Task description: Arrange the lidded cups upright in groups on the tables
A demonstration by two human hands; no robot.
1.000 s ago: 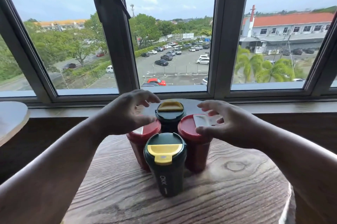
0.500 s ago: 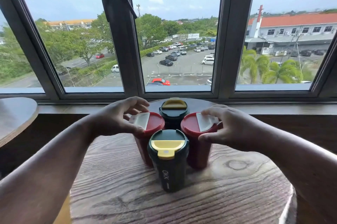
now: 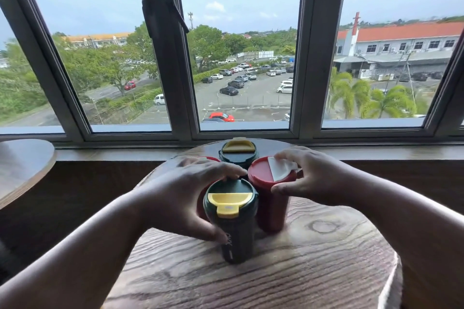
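Note:
Four lidded cups stand upright in a tight cluster on the round wooden table [image 3: 313, 273]. The near dark green cup [image 3: 233, 208] has a yellow flap lid. My left hand [image 3: 183, 198] curls round it, thumb low on its side and fingers over the lid's far rim. Most of the left red cup [image 3: 209, 158] is hidden behind this hand. The right red cup [image 3: 266, 175] has a white flap, and my right hand [image 3: 316, 178] grips its lid, fingers on top and thumb on the rim. A second green cup [image 3: 238, 153] stands at the back.
A second wooden table [image 3: 22, 165] shows its edge at the far left. A window ledge [image 3: 113, 154] and a large framed window run behind the tables. A dark wall panel lies below the ledge.
My left hand left the left red cup and came forward to close round the near green cup. My right hand stays on the right red cup's lid.

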